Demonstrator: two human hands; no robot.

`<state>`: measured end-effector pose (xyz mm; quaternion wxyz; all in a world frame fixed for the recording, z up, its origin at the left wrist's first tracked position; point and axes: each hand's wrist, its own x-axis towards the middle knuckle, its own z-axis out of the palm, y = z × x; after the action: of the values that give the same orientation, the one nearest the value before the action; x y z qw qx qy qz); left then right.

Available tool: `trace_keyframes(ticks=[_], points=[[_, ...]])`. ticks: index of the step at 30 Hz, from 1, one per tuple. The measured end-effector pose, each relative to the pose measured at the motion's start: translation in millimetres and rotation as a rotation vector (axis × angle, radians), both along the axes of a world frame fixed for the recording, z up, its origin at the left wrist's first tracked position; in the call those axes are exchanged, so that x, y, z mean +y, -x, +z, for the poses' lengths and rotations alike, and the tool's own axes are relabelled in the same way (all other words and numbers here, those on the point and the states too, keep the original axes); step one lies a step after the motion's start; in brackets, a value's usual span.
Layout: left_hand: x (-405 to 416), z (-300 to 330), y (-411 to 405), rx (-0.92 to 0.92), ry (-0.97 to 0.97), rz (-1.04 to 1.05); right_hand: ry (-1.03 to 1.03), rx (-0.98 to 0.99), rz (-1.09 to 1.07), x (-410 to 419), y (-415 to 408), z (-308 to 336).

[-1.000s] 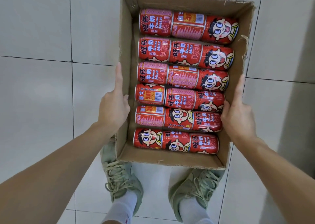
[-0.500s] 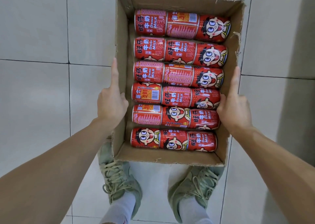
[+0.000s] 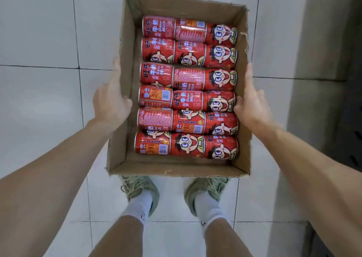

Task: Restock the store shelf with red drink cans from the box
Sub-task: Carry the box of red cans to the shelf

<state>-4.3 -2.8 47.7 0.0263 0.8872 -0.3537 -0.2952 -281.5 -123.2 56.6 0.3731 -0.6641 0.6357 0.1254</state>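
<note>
Cardboard box (image 3: pixel 125 76): open-topped, torn along the rim, held above the tiled floor (image 3: pixel 39 100) in front of the person.

Red drink cans (image 3: pixel 188 88): 18 in view, lying on their sides in 6 rows of 3, filling the box floor from near wall to far wall. Rows touched one another. Labels showed a cartoon face, lettering or a barcode panel, turned differently from can to can.

Left hand (image 3: pixel 110 102): pressed flat on the outside of the box's left wall, about midway along it; thumb hooked over the rim, fingers hidden under the box, so their spread could not be told.

Right hand (image 3: pixel 252 108): pressed on the outside of the right wall, opposite the left hand; thumb at the rim beside the 4th row from the far end, fingers out of sight below.

Shoes (image 3: pixel 140 188): 2, pale green, laced, with white socks, on the floor under the box's near edge.
</note>
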Motion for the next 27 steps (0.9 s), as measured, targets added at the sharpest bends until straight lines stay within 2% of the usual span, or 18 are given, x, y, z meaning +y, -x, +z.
trace_keyframes(ticks=[6, 11, 20, 27], points=[[13.1, 58.3, -9.1, 0.032, -0.018, -0.022, -0.055, -0.049, -0.008, 11.4, -1.3, 61.1], [14.8, 140.3, -17.8, 0.044, -0.061, -0.026, -0.077, -0.048, 0.028, 14.2, -6.4, 133.0], [23.7, 328.1, -27.4, 0.023, -0.060, -0.002, -0.067, -0.072, 0.087, 8.7, -21.3, 314.1], [14.8, 497.7, -28.6, -0.038, -0.017, -0.057, -0.021, -0.121, 0.100, 0.1, -18.6, 494.2]])
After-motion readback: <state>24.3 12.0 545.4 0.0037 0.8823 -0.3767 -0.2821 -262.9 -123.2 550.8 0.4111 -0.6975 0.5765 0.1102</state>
